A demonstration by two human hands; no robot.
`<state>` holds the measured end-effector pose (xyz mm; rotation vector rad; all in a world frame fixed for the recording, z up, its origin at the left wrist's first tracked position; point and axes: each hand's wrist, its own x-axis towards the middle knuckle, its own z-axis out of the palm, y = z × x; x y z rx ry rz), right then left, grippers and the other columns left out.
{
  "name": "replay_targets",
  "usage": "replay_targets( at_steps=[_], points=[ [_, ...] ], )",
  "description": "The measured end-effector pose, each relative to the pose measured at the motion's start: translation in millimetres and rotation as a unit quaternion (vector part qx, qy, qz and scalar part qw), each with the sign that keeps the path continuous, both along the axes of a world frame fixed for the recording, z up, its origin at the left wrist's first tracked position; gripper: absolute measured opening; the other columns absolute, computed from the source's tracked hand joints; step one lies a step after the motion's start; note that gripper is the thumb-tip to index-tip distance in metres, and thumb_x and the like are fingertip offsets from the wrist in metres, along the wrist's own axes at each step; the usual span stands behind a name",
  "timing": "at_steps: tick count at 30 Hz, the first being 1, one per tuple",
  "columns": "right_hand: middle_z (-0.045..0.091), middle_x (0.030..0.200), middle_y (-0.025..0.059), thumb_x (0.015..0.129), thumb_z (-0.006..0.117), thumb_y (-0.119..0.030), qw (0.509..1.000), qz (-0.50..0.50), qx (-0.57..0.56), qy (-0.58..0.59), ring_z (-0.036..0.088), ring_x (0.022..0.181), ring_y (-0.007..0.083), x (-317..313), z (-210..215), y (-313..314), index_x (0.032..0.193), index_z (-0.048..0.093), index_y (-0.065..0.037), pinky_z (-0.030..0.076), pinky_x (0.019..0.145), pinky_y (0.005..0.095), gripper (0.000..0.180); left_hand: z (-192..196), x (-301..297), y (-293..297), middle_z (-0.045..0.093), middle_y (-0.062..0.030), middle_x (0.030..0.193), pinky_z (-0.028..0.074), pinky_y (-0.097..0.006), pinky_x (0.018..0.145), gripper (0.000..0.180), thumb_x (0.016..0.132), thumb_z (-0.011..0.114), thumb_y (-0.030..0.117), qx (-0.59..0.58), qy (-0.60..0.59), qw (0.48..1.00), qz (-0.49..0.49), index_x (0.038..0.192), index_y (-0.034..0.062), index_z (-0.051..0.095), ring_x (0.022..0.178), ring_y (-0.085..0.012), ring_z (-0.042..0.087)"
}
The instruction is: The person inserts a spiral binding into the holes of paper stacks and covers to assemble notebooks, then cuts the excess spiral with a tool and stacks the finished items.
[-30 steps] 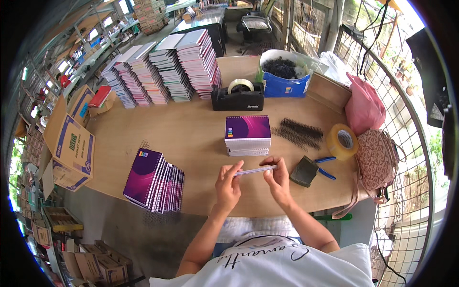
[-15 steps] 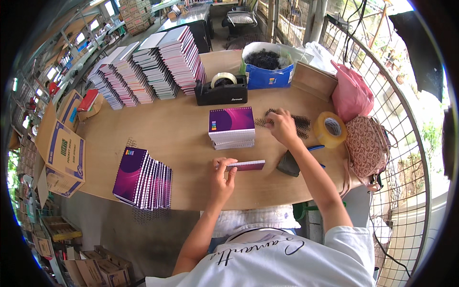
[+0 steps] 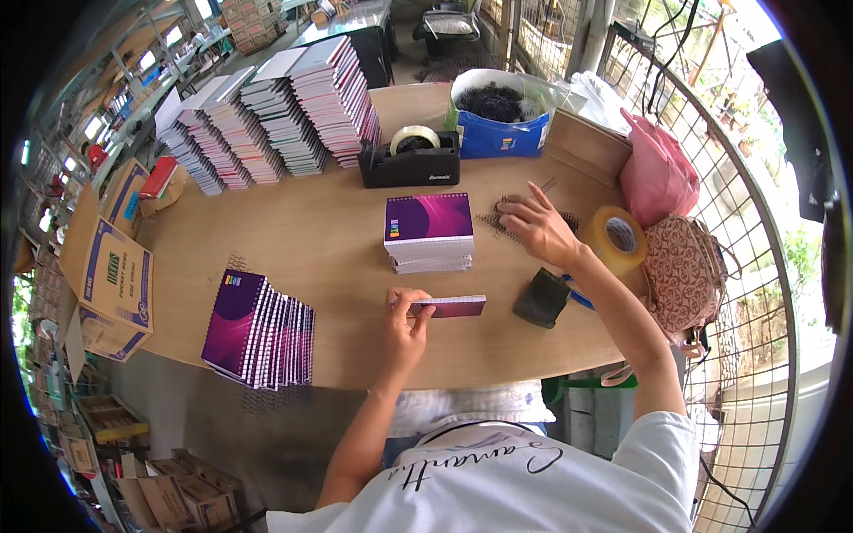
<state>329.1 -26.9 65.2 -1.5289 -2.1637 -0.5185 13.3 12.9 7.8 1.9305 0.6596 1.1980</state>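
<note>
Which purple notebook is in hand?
The purple notebook in the left hand; the others lie in the middle stack or the fanned row at left.

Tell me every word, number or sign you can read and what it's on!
I won't copy the words, but writing shows here:
White shirt: dark, curly writing.
Cardboard box: large dark printing, plus smaller lines.
Purple notebooks: colourful cover letters.
Tape holder: small white lettering.
Blue box: colourful mark, too small to read.

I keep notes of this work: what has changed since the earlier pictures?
The right hand let go of the purple pad and moved forward and right, to the wire coils. The left hand still holds the pad. The centre notebook stack and tape dispenser stayed.
</note>
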Motion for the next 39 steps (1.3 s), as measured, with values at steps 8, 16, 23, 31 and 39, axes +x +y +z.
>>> replay_targets(
  at_steps=[8,16,23,31,39],
  points=[
    [0.067,0.086,0.0077,0.082,0.068,-0.003,0.942,0.021,-0.172,0.287,0.065,0.074,0.0290,-78.5,26.5,-62.7,0.100,0.070,-0.009,0.052,0.063,0.0396,0.019,-3.8,-7.9,0.4,0.055,-0.0067,0.095,0.049,-0.032,0.072,0.016,0.088,0.071,0.008,-0.041,-0.009,0.999,-0.019,0.099,0.0037,0.060,0.086,-0.0196,0.058],
    [0.070,0.090,0.0053,0.080,0.071,-0.003,0.943,0.027,-0.133,0.304,0.065,0.087,0.0264,-92.2,11.6,-65.5,0.097,0.071,-0.009,0.052,0.071,0.0387,0.018,-2.9,-11.8,0.2,0.056,-0.0066,0.094,0.048,-0.032,0.073,0.016,0.090,0.071,0.013,-0.034,-0.010,0.999,-0.019,0.098,0.0036,0.061,0.086,-0.0192,0.057],
    [0.069,0.095,0.0041,0.078,0.070,0.003,0.901,0.078,-0.162,0.394,0.065,0.090,0.0267,-102.0,16.2,-69.9,0.096,0.070,-0.009,0.052,0.072,0.0386,0.022,-5.2,-15.8,2.6,0.057,-0.0075,0.095,0.048,-0.033,0.076,0.016,0.089,0.071,0.012,-0.037,-0.014,0.999,-0.016,0.098,0.0035,0.060,0.088,-0.0213,0.057],
    [0.068,0.090,0.0098,0.086,0.069,-0.009,0.919,0.028,-0.218,0.327,0.067,0.075,0.0311,-107.7,24.2,-76.1,0.103,0.065,-0.006,0.051,0.066,0.0406,0.019,-0.1,-19.1,-1.8,0.056,-0.0079,0.096,0.048,-0.034,0.076,0.017,0.089,0.071,0.011,-0.049,0.015,0.999,-0.009,0.098,0.0030,0.060,0.090,-0.0222,0.057],
    [0.065,0.095,0.0086,0.085,0.070,-0.017,0.934,-0.048,-0.206,0.287,0.064,0.085,0.0315,-132.0,23.5,-78.3,0.100,0.059,-0.007,0.052,0.070,0.0426,0.021,7.3,-18.7,-8.9,0.055,-0.0084,0.094,0.049,-0.034,0.072,0.017,0.088,0.072,0.009,-0.017,0.014,1.000,-0.012,0.098,0.0036,0.060,0.087,-0.0226,0.057]
  ],
)
